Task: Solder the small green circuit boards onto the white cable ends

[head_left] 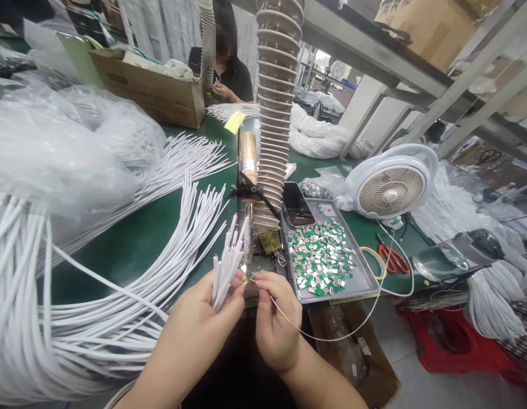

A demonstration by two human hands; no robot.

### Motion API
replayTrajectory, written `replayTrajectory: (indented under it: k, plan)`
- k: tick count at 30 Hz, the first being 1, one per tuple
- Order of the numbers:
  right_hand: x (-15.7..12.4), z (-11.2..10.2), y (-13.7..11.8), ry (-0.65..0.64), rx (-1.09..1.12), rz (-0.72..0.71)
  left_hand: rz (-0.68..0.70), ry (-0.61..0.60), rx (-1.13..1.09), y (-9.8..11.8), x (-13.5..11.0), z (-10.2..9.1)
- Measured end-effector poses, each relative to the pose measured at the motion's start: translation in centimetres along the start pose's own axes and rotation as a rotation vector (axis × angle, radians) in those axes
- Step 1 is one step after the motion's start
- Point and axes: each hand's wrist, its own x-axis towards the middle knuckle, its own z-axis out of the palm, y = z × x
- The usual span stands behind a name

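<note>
My left hand [199,324] is shut on a small bundle of white cables [227,272], whose cut ends point up and away from me. My right hand [277,319] pinches a thin white wire [323,336] close to the bundle's ends. The wire's tip [250,277] shows a tiny green-yellow speck, too small to identify. From my fingers, the wire sags in a loop toward the tray. A metal tray [357,251] of small green-and-silver metal pieces lies just beyond my right hand.
Heaps of white cables [75,318] and plastic-wrapped coils cover the green workbench [131,238] on the left. A ribbed white column [274,108] rises ahead. A phone [297,204], red-handled scissors [391,257] and a fan [391,187] lie right. A co-worker [231,74] sits beyond.
</note>
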Motion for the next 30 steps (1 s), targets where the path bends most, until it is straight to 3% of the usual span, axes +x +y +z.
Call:
replayTrajectory:
  k: [16,30]
  plan:
    - [0.4,0.0,-0.2,-0.009,0.041,-0.009,-0.029,-0.014,-0.023,0.3,-0.1,-0.2]
    - [-0.5,-0.4,-0.3,-0.041,0.093,0.020,-0.030,-0.030,-0.043,-1.2,-0.7,0.4]
